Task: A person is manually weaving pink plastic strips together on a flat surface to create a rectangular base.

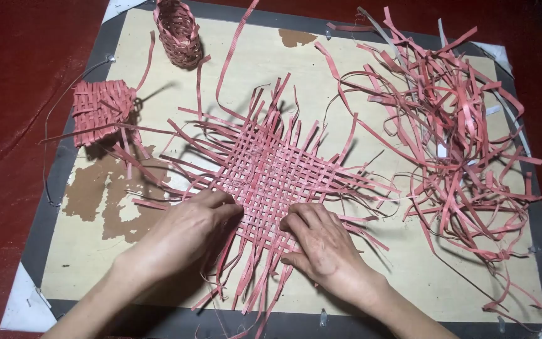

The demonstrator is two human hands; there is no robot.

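I see the flat pink woven strip mat [265, 172] lying mid-board as a diamond, its corners toward twelve and six o'clock. My left hand [183, 235] and right hand [321, 242] press palm-down on its six o'clock edge, fingers curled onto the weave, grasping nothing.

A pink checker-woven mat [265, 172] lies on a cream, brown-patched board [321, 69] over red floor [7, 94].

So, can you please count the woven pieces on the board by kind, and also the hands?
Flat woven mat: 1
Small woven square: 1
Small woven basket: 1
Pile of loose strips: 1
Hands: 2, left hand and right hand, both on the mat
Total: 6
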